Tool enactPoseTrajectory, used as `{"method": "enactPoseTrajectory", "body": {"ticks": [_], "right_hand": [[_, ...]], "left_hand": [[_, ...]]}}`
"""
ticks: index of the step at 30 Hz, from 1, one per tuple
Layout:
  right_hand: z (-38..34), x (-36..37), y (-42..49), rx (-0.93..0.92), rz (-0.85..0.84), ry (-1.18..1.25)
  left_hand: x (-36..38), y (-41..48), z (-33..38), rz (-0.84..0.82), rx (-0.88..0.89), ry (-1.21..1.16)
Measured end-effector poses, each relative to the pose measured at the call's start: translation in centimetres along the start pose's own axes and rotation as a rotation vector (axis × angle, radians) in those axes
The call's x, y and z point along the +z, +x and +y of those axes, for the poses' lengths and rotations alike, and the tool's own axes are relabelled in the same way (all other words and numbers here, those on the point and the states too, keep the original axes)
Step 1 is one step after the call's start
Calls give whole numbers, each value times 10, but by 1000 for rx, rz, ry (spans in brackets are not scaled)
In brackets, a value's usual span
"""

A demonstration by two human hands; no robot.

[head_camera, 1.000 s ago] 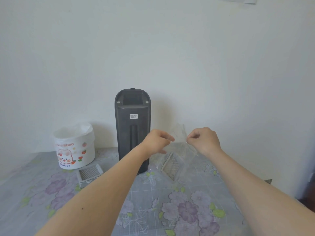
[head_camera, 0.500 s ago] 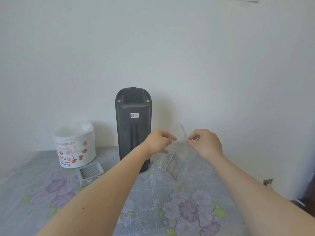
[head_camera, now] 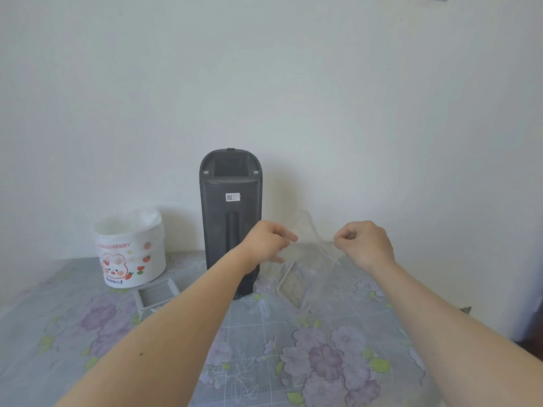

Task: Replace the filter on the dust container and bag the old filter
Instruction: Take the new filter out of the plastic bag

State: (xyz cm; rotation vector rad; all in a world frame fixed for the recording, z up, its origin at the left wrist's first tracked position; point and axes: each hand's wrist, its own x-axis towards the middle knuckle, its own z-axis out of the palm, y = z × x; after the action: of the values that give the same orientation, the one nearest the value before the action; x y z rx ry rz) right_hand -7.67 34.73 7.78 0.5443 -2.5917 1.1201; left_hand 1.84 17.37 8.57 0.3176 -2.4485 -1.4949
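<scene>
A clear plastic bag (head_camera: 313, 254) hangs above the table between my two hands. My left hand (head_camera: 269, 240) pinches its left top edge and my right hand (head_camera: 364, 243) pinches its right top edge. A dusty, yellowish filter (head_camera: 294, 284) lies tilted in the bottom of the bag. The tall dark grey dust container (head_camera: 230, 218) stands upright against the wall, just behind my left hand. A white-framed filter with grey pleats (head_camera: 157, 295) lies flat on the table left of the container.
A small white bin (head_camera: 129, 251) with a rabbit print and a plastic liner stands at the back left. The table wears a grey floral cloth (head_camera: 308, 362). A plain white wall rises directly behind everything.
My hands have drawn slightly apart at the bag's top. The filter inside has swung and settled lower in the bag.
</scene>
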Motion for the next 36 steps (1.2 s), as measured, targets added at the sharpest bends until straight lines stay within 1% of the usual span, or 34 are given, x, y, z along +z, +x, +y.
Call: {"method": "enactPoseTrajectory", "body": {"ticks": [3,5,11,14,26,30,34,36], "right_hand": [[2,3,-4,-18,-71,46],[-1,9,-7,-35,-90,58],[-11,14,-9,-61,-13,15],[-8,12,-4,-67,-5,16],[-1,0,4,-9,58,63],[-1,5,1,-7,62,19],[-2,4,0,39,139,-44],[-4,2,2,59,141,-61]], "left_hand": [[1,2,-2,6,-12,-23],[3,2,-2,0,-7,-19],[4,0,3,-6,33,15],[2,2,2,-9,29,10],[2,6,1,-21,29,11],[1,7,-1,-25,38,10],[-1,9,-2,-38,32,12],[-1,10,-2,-48,29,22]]}}
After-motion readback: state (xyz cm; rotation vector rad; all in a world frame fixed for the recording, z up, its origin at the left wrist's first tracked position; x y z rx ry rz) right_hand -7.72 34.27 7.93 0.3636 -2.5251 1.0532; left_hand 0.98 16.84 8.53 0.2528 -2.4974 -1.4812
